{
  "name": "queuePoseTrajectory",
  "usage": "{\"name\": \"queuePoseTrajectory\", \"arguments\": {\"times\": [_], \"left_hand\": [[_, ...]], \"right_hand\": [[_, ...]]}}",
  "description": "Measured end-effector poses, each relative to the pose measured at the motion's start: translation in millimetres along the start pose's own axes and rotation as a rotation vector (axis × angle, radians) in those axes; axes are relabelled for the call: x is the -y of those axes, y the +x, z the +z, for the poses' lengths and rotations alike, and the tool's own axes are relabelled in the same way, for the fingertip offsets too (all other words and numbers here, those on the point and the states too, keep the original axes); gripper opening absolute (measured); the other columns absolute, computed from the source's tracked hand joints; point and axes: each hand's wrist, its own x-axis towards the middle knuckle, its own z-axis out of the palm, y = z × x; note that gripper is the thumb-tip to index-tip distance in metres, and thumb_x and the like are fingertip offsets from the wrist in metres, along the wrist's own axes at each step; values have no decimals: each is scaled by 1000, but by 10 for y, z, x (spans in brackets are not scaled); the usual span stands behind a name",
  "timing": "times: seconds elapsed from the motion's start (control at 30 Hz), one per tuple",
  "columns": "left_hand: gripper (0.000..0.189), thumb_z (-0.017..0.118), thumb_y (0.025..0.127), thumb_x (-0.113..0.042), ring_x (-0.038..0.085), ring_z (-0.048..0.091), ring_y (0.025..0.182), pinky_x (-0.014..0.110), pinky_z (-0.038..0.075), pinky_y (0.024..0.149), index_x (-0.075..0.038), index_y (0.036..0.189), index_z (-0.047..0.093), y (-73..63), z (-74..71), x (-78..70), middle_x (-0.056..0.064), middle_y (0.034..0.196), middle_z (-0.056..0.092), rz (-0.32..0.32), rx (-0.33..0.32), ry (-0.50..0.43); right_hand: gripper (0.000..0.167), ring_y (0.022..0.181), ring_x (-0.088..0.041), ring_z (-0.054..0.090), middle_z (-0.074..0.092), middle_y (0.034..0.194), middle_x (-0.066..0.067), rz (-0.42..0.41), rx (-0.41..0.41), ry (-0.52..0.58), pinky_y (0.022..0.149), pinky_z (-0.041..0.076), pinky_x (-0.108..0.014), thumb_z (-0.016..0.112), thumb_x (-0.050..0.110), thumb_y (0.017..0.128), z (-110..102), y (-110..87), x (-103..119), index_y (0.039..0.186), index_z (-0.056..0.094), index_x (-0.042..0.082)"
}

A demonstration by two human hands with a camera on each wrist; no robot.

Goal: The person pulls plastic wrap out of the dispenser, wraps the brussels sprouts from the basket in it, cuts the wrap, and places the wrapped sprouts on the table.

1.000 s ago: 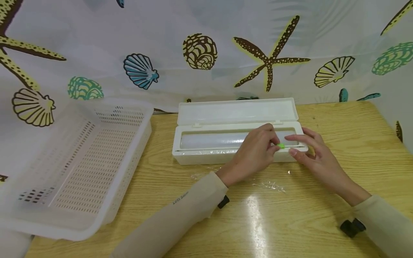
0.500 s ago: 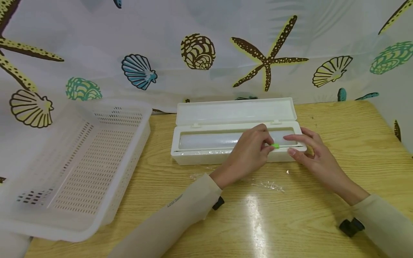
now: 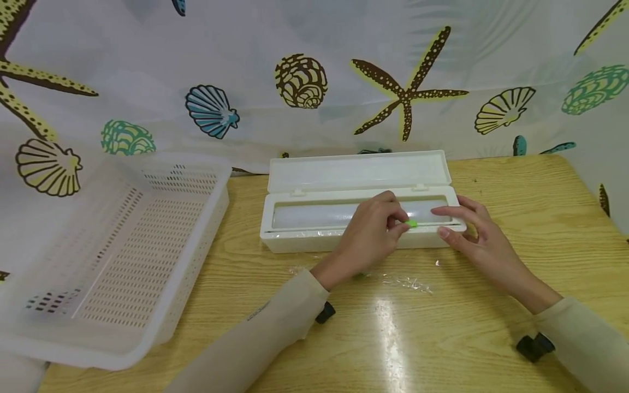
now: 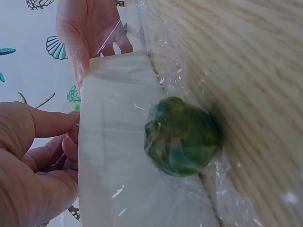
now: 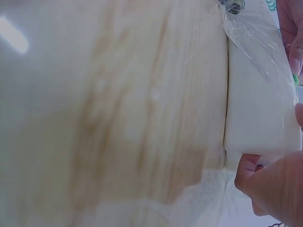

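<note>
A long white cling film dispenser point(image 3: 307, 241) lies on the table with its lid point(image 3: 358, 171) raised at the back and a film roll point(image 3: 314, 215) inside. Thumb and fingers of my left hand point(image 3: 367, 232) pinch the small green slide cutter point(image 3: 411, 223) on the front rail. My right hand point(image 3: 479, 232) grips the dispenser's right end, thumb at the front edge and index finger over the roll opening. Clear cling film point(image 3: 408, 282) drapes down the front onto the table. In the left wrist view, a dark green, roundish lump point(image 4: 182, 137) lies under the film; its kind is unclear.
A large white perforated plastic basket point(image 3: 132, 256) stands at the left. Behind the wooden table point(image 3: 442, 338) hangs a white cloth point(image 3: 344, 33) printed with shells and starfish.
My left hand has slid the green cutter leftward along the rail. The right hand has kept its place at the dispenser's end. A bit of green now shows beside my left wrist.
</note>
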Motion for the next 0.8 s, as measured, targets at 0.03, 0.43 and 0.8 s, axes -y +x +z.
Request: {"name": "queuePoseTrajectory", "arguments": {"times": [0.03,0.43,0.8], "left_hand": [[3,81,98,1,14,57,78,22,47,70,3,98,81,-9,-8,13,3,93,63,-1,-5,-7],[4,81,99,-1,15,58,80,22,50,72,3,99,80,-123,-100,86,5,98,62,-13,-21,-41],[5,82,98,-1,17,62,83,27,56,77,3,98,81,-183,-140,118,6,99,67,10,-65,-55]], "right_hand": [[40,154,-44,28,22,173,-16,1,0,-2,99,42,-12,68,21,111,-1,-1,1,150,64,10],[41,154,-46,26,22,173,-18,8,-5,-3,112,38,-75,69,21,110,7,-10,21,149,64,9],[40,154,-46,27,23,173,-17,3,-5,-13,112,40,-72,69,21,111,9,-3,22,149,64,10]]}}
